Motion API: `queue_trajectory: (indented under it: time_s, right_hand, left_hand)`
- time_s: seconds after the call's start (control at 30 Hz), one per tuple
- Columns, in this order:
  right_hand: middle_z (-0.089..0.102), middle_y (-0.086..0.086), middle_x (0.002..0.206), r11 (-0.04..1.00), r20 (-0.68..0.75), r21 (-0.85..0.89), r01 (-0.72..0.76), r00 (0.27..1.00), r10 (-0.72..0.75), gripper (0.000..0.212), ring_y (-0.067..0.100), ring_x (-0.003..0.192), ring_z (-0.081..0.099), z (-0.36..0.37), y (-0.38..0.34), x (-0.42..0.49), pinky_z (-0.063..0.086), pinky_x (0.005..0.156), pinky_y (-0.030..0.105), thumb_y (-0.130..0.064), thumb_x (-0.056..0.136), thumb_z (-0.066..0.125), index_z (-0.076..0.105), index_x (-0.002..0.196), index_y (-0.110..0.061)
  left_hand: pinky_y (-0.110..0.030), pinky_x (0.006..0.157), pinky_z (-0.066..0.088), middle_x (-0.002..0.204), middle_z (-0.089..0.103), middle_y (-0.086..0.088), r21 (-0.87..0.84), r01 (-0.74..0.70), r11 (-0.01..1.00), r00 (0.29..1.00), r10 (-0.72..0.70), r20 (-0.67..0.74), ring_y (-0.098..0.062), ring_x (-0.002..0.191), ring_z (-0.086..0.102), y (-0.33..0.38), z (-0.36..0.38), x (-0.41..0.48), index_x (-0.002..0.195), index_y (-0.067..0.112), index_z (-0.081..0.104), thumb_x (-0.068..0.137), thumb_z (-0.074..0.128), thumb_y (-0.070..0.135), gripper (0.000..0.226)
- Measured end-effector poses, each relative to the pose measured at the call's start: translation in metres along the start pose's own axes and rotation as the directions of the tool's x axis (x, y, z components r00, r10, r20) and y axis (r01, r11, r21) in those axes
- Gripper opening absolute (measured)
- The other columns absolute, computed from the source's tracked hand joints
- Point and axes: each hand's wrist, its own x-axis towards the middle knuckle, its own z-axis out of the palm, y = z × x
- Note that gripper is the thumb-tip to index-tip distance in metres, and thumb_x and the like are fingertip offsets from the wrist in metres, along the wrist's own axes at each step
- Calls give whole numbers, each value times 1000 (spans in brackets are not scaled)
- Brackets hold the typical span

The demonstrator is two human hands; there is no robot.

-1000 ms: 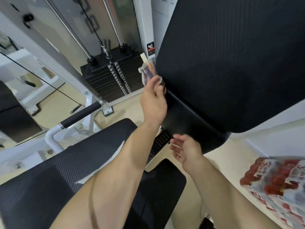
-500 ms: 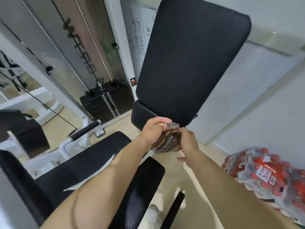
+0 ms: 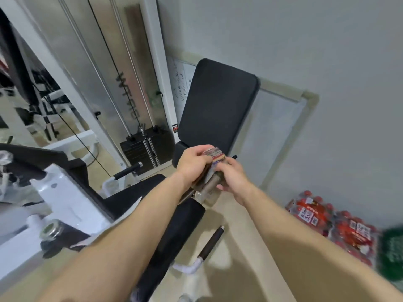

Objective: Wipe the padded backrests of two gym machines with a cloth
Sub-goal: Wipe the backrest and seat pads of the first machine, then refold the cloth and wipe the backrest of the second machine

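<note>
A black padded backrest stands upright against the grey wall, ahead of me. Below its lower edge, both my hands hold a folded multicoloured cloth. My left hand grips the cloth from the left side. My right hand closes on its lower right part. The cloth is off the pad, in the air in front of it. A black seat pad runs under my forearms.
A weight stack with cables and steel rods stands left of the backrest. White machine frame parts and a black-gripped handle lie to the left. Shrink-wrapped packs of red-capped bottles sit on the floor at right.
The view has pulled back from the backrest. My left hand brought the cloth down off the pad's left edge, and my right hand rose and took hold of it too.
</note>
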Motion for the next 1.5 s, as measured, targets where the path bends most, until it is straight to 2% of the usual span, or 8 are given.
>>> queue_trajectory:
  time_s: [0.17,0.3,0.47,0.6,0.9,1.13,1.3,1.5]
  right_hand:
    - [66,-1,89,983,-49,-122,136,989,-143,21,14,74,62,2,-18,-55,50,56,26,-8,89,63,65,102,-24]
    - [64,-4,87,974,-170,-134,182,964,-203,19,11,73,63,18,-27,-94,52,56,24,-12,90,67,60,93,-28]
    - [72,4,95,941,-242,-265,209,931,-274,24,25,92,71,51,-28,-144,60,84,47,-18,74,72,63,94,-28]
    - [71,1,97,919,-278,-317,236,903,-328,36,23,91,70,74,-29,-196,60,81,49,-23,65,70,65,100,-29]
    - [65,1,85,893,-289,-329,308,867,-406,31,13,72,59,101,-8,-305,48,63,25,2,84,54,68,101,-20]
    - [70,1,99,840,-321,-466,278,831,-454,37,18,90,67,140,26,-379,58,82,35,0,82,57,69,108,-24]
    - [69,-1,93,797,-348,-562,221,811,-470,29,17,87,65,179,30,-419,56,78,33,-5,85,60,67,104,-26]
    - [69,-1,101,812,-378,-534,235,793,-478,18,21,98,65,258,37,-446,56,87,38,-14,88,59,68,97,-27]
  left_hand:
    - [-29,86,51,104,70,7,153,-65,986,988,42,148,-13,99,65,25,-25,-52,123,26,66,89,63,3,41]
    - [-29,92,50,104,72,6,238,-196,951,980,184,71,-13,99,67,34,-51,-80,114,23,70,86,74,13,30]
    - [-27,82,47,96,70,6,276,-269,923,963,246,113,-13,90,64,39,-87,-121,104,19,69,83,74,13,22]
    - [-31,86,52,97,70,3,265,-292,919,954,260,149,-16,93,66,38,-112,-162,107,17,68,85,74,15,23]
    - [-39,96,53,106,71,2,259,-324,910,946,308,101,-18,102,66,24,-145,-262,111,19,69,86,72,17,25]
    - [-41,96,53,108,71,1,273,-336,901,942,324,91,-20,103,65,1,-178,-343,110,21,68,90,69,17,21]
    - [-28,86,48,103,68,6,457,-443,771,894,421,155,-13,93,60,-9,-227,-383,115,19,69,94,66,22,22]
    - [-47,84,61,92,69,4,388,-458,800,889,409,208,-21,93,69,-29,-309,-407,98,22,68,90,69,18,9]
